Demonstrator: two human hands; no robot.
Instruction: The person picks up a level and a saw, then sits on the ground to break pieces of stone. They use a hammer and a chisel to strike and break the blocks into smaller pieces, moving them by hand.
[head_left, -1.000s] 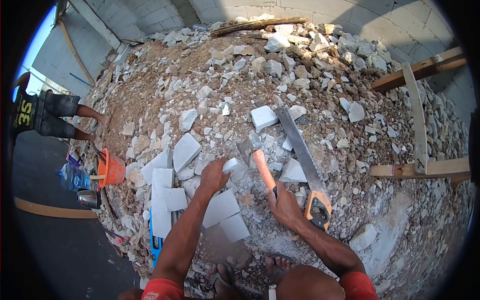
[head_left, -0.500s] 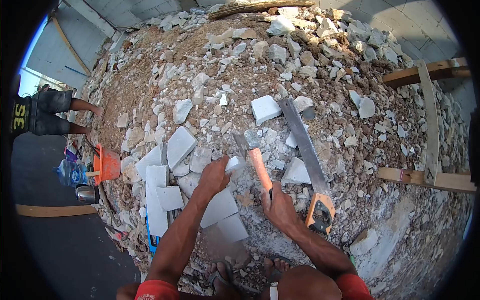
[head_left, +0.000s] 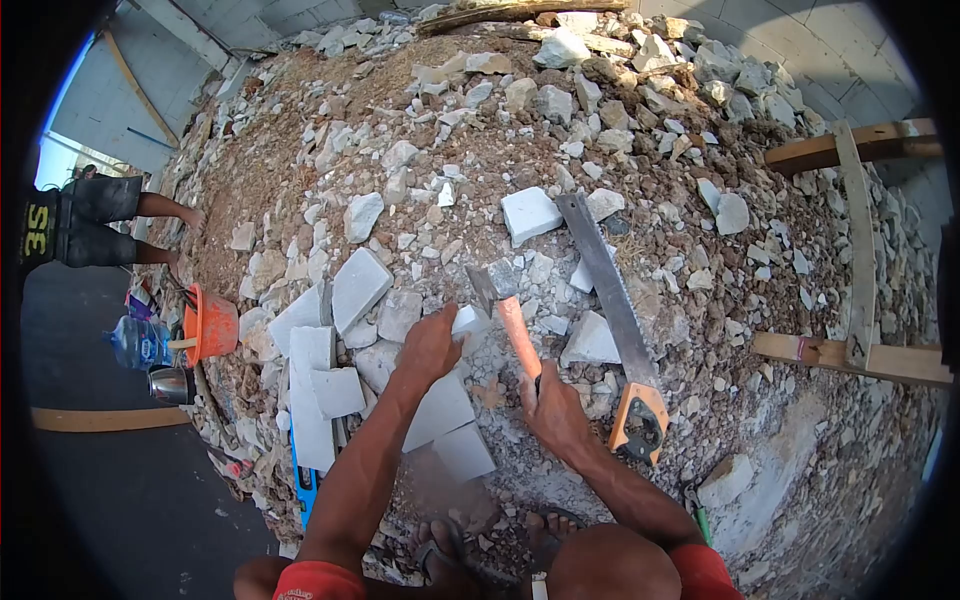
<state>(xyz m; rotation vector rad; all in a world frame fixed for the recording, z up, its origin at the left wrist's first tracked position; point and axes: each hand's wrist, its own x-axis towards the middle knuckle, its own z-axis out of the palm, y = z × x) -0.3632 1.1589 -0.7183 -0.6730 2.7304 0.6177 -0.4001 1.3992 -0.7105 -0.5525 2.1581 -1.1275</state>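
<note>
My left hand grips a small white block piece over the rubble. My right hand is closed round the handle of a hatchet-like hammer, whose metal head is just beyond the block piece. Right of the hammer, a hand saw with an orange handle lies on the ground. A white block sits beside the saw's far end, and a broken block lies by its blade. Several cut white slabs lie below and left of my left hand.
An orange bucket, a water bottle and a metal pot stand at left. Another person stands at the upper left. A blue level lies near my left arm. Wooden beams are at right.
The view has shifted slightly. My hands, the hammer and the block piece hold nearly the same places.
</note>
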